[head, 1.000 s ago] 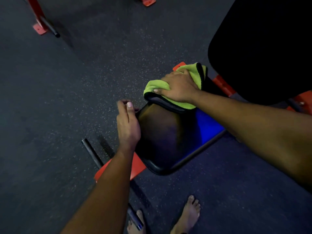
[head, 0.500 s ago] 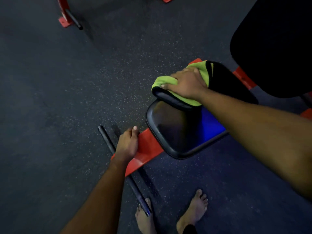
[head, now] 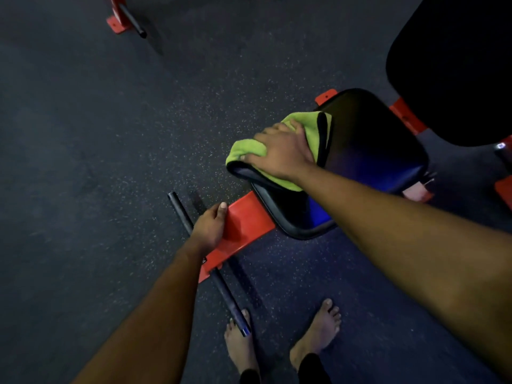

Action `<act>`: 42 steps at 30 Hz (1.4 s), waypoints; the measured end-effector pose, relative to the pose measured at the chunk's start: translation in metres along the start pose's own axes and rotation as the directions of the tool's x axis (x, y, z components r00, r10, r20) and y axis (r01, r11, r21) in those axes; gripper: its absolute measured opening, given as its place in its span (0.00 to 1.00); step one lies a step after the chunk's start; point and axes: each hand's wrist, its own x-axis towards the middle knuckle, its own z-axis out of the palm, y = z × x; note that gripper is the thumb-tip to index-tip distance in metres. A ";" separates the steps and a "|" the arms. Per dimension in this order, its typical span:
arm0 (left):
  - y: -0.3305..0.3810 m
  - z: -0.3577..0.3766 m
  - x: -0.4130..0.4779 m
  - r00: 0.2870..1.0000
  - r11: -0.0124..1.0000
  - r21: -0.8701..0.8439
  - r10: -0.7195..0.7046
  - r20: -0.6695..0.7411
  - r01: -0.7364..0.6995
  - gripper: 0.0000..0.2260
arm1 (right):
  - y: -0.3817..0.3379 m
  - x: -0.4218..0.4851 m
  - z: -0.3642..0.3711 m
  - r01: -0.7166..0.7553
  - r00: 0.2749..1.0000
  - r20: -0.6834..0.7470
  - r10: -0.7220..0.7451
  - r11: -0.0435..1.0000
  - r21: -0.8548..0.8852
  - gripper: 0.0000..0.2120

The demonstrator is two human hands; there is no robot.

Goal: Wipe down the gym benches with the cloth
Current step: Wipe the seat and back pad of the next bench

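Observation:
A black padded bench seat (head: 374,151) sits on a red steel frame (head: 249,223) in the middle of the view. A lime-green cloth (head: 245,151) with a dark border lies over the seat's left edge. My right hand (head: 282,153) lies palm down on the cloth and presses it against the pad. My left hand (head: 210,228) grips the edge of the red frame just in front of the seat, thumb on top. The black backrest pad (head: 457,65) rises at the top right.
A black crossbar (head: 219,281) runs through the frame's foot, ending by my bare feet (head: 318,333). Another red frame foot with a black bar (head: 122,18) stands at the top left. Dark speckled rubber floor (head: 97,162) surrounds the bench.
My left hand left the seat's left edge, dropped to the red frame and took hold of it. My right hand slid the cloth along the seat's left side, baring more of the far pad.

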 end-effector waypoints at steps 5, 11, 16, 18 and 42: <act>-0.006 -0.003 0.009 1.000 0.999 -0.047 -0.016 0.019 0.017 0.23 | -0.004 -0.053 0.007 0.210 0.977 -0.067 -0.205 0.974 0.084 0.34; -0.008 -0.004 0.014 0.998 0.999 -0.053 -0.009 0.059 0.012 0.24 | -0.013 -0.090 0.009 0.207 0.978 0.010 -0.206 0.978 -0.022 0.33; -0.008 -0.004 0.012 0.995 0.983 -0.173 -0.041 0.090 0.056 0.17 | -0.054 -0.044 0.003 -0.015 0.998 0.064 0.020 0.997 -0.079 0.31; -0.010 -0.005 0.011 0.992 0.968 -0.237 -0.058 0.115 0.084 0.16 | -0.057 -0.049 0.003 -0.017 0.999 0.040 0.020 0.996 -0.082 0.30; -0.006 -0.003 0.006 0.999 0.998 0.048 0.032 0.031 -0.033 0.25 | -0.050 -0.181 0.041 -0.188 0.979 -0.077 0.187 0.982 -0.011 0.44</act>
